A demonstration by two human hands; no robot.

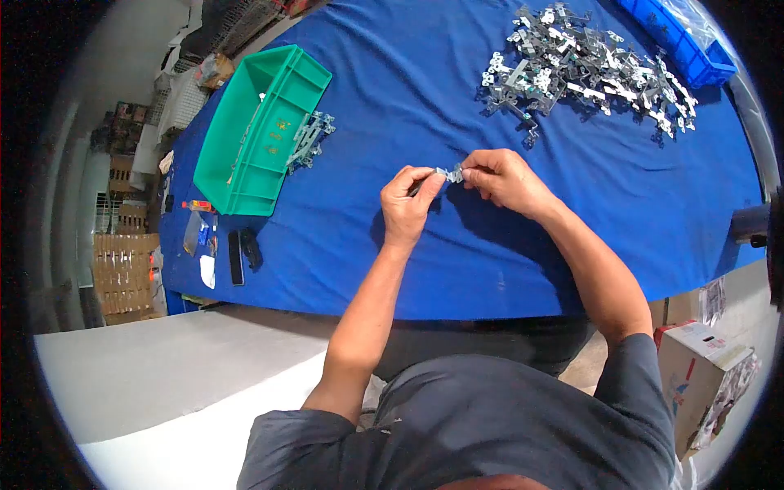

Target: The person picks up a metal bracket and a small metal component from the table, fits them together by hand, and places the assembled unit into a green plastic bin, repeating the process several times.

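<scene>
Between my two hands, above the blue cloth, is a small silvery metal bracket point(448, 174). My left hand point(406, 204) pinches its left end between thumb and fingers. At the other end, the fingertips of my right hand point(502, 180) are closed on the same piece. The fingers cover part of it, so its full shape is hidden. A large heap of similar metal brackets point(572, 69) lies at the upper right. A smaller group of metal pieces point(309, 140) rests against the right side of the green bin point(214, 155).
Blue cloth point(392, 90) covers the table. A blue crate point(694, 61) stands at the far right. Near the left edge lie a phone point(236, 257), a dark object point(251, 249) and small packets point(200, 233). A cardboard box point(694, 359) sits on the floor at the right.
</scene>
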